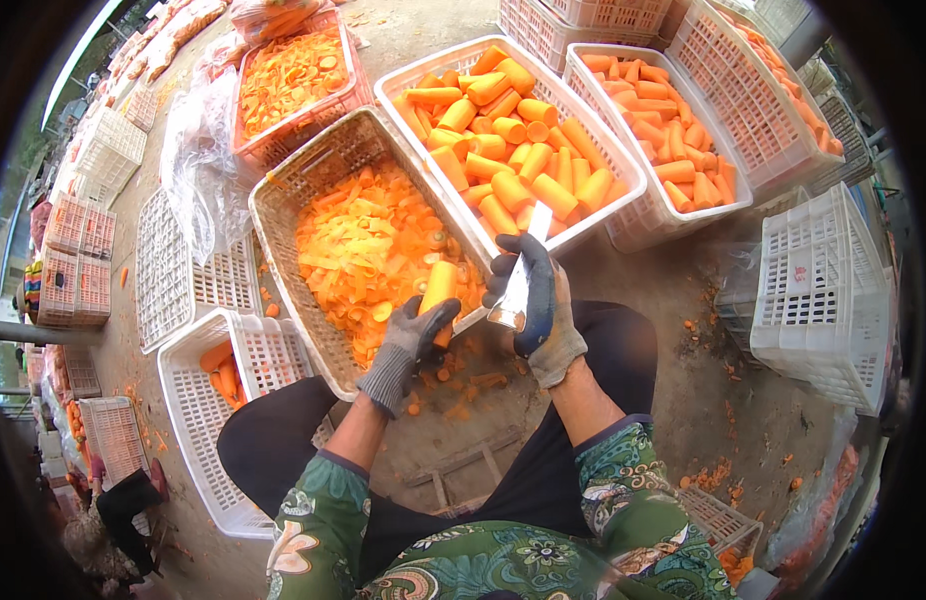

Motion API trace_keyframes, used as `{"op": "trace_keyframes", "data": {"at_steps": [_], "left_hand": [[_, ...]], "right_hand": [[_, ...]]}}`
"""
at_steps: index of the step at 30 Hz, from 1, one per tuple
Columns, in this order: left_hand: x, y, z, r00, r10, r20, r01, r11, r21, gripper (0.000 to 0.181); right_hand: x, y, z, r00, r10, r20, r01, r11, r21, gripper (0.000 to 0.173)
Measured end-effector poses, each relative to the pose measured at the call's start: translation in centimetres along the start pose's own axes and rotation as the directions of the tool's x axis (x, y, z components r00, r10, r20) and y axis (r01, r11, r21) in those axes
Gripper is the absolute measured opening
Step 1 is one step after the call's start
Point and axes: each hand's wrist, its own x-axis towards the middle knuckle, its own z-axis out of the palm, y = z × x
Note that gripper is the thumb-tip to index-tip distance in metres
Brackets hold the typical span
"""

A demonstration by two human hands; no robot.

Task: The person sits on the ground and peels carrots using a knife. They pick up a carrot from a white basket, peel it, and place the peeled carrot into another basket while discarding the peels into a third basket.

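My gloved left hand grips a peeled carrot with one end cut flat, tilted above the near right part of a dirty white plastic crate. Carrot peelings and cut ends are heaped inside that crate. In my gloved right hand is a shiny metal cutting tool, probably a knife; the fingers cover part of it. Its upper end overlaps the near rim of a white crate filled with peeled, trimmed carrots. The tool and the held carrot are apart.
More carrots fill a second white crate at right. A pink crate of peelings stands beyond. At left, a white crate holds a few unpeeled carrots. Stacked white crates stand right. Another person sits far left.
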Motion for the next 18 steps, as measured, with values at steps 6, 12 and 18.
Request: {"op": "trace_keyframes", "data": {"at_steps": [6,12,18], "left_hand": [[11.7,12.6,3.7,0.926,0.370,-0.081,-0.378,0.886,-0.269,0.044],[7.0,10.7,3.1,0.909,0.414,-0.053,-0.404,0.904,0.142,0.041],[-8.8,3.5,-14.6,0.817,0.422,-0.392,-0.452,0.892,0.018,0.032]], "right_hand": [[0.1,-1.2,-0.9,0.996,0.018,0.086,-0.028,0.993,0.113,0.037],[0.4,-2.3,-0.7,0.996,-0.032,0.080,0.031,0.999,0.022,0.037],[0.2,1.5,0.2,0.998,-0.051,0.048,0.061,0.966,-0.252,0.045]]}}
